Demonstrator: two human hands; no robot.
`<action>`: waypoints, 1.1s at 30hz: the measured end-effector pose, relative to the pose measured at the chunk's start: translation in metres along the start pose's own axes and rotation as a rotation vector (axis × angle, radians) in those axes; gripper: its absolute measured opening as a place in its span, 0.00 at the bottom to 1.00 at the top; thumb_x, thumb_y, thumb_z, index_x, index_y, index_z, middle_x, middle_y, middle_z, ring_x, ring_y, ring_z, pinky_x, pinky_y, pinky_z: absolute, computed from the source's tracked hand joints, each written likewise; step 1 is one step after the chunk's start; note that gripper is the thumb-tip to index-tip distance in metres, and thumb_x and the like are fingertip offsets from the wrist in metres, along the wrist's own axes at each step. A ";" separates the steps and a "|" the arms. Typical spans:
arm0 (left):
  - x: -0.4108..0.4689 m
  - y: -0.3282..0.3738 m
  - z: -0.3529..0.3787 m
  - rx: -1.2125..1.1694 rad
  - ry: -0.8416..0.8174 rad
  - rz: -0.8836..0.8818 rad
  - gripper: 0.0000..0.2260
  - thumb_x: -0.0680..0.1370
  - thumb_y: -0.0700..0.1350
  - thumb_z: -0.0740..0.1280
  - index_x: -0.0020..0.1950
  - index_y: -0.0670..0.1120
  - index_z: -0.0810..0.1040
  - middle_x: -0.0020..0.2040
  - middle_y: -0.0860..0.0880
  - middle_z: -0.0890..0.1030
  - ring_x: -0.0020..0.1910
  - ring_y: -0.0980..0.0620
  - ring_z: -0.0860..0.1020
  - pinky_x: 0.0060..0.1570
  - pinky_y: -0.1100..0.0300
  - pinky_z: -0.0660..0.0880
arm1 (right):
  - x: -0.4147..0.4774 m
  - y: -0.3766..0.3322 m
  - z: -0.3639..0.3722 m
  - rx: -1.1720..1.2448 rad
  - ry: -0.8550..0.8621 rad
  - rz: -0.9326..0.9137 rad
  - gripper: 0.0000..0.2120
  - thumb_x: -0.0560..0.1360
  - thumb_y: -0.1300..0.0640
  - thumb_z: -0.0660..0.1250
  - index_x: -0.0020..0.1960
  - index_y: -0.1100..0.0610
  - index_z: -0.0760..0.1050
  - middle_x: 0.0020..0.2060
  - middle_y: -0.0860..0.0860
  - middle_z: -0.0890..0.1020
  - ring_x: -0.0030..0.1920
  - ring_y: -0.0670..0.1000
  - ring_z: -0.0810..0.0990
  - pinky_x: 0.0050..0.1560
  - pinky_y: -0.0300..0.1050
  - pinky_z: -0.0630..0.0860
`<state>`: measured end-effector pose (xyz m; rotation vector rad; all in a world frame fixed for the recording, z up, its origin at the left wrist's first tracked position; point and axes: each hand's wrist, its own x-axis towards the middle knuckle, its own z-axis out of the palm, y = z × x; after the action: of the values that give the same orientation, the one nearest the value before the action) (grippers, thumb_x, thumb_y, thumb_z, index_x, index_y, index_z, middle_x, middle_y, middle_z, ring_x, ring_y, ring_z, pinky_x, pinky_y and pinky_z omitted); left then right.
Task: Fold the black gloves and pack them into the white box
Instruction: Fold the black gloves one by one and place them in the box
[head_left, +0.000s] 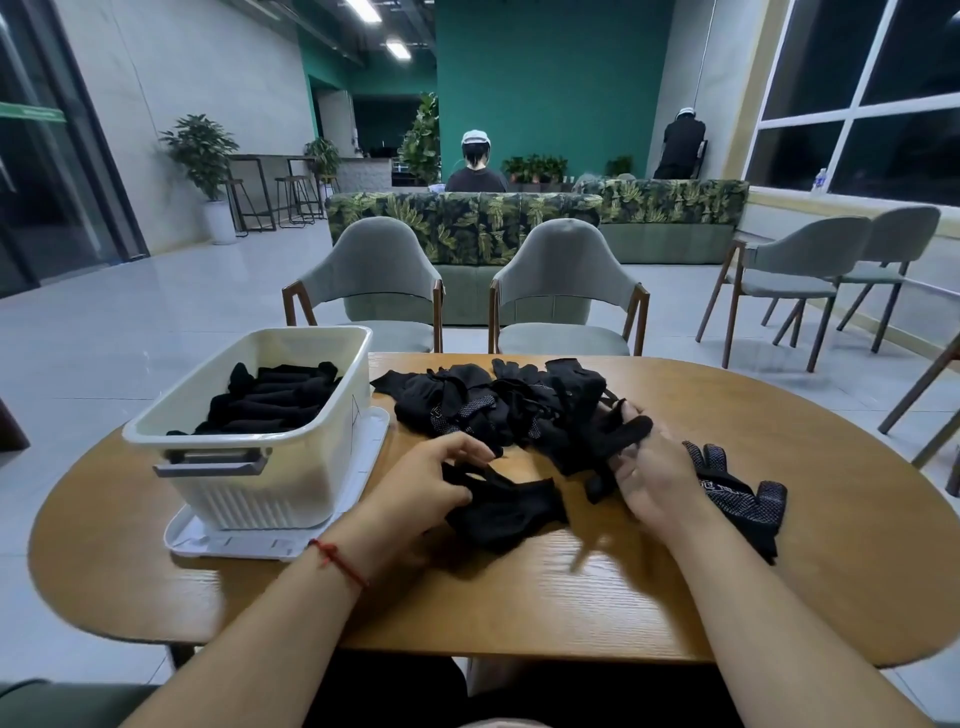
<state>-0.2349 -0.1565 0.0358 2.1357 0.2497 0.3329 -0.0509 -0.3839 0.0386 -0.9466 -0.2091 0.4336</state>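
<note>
A heap of loose black gloves (498, 400) lies across the far middle of the wooden table (779, 571). The white box (291, 467) stands at the left on its lid and holds several folded black gloves (280, 400). My left hand (421, 488) rests with curled fingers on the edge of one black glove (509, 509) lying near the front. My right hand (649, 478) grips another black glove (618, 441) at the heap's near right edge. A further glove (743, 499) with dotted palm lies right of that hand.
The box's white lid (249, 545) lies flat under the box. Two grey chairs (566, 291) stand at the table's far side, and more chairs are at the right. A person sits beyond the patterned sofa (467, 218).
</note>
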 end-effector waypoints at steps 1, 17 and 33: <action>0.002 0.001 -0.004 -0.085 -0.017 -0.015 0.24 0.74 0.26 0.70 0.58 0.54 0.84 0.57 0.55 0.86 0.55 0.56 0.85 0.54 0.60 0.82 | -0.002 0.000 0.000 0.009 -0.053 0.036 0.11 0.89 0.56 0.58 0.64 0.59 0.77 0.63 0.59 0.85 0.59 0.54 0.87 0.57 0.45 0.85; -0.007 0.013 0.026 0.805 0.228 0.135 0.10 0.83 0.53 0.64 0.62 0.54 0.79 0.58 0.53 0.77 0.58 0.49 0.75 0.58 0.52 0.75 | -0.017 0.004 -0.035 -1.177 0.117 -0.461 0.16 0.77 0.66 0.68 0.50 0.44 0.82 0.49 0.40 0.84 0.48 0.43 0.81 0.49 0.46 0.78; -0.025 -0.028 0.038 0.518 0.248 0.075 0.30 0.75 0.30 0.60 0.67 0.60 0.73 0.56 0.64 0.83 0.60 0.62 0.77 0.78 0.51 0.62 | -0.004 0.004 -0.052 -1.270 0.401 -0.449 0.07 0.79 0.58 0.70 0.53 0.48 0.75 0.45 0.50 0.79 0.46 0.57 0.79 0.43 0.50 0.76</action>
<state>-0.2469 -0.1782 -0.0117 2.6172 0.4370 0.6338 -0.0372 -0.4219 0.0054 -2.1353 -0.3234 -0.3987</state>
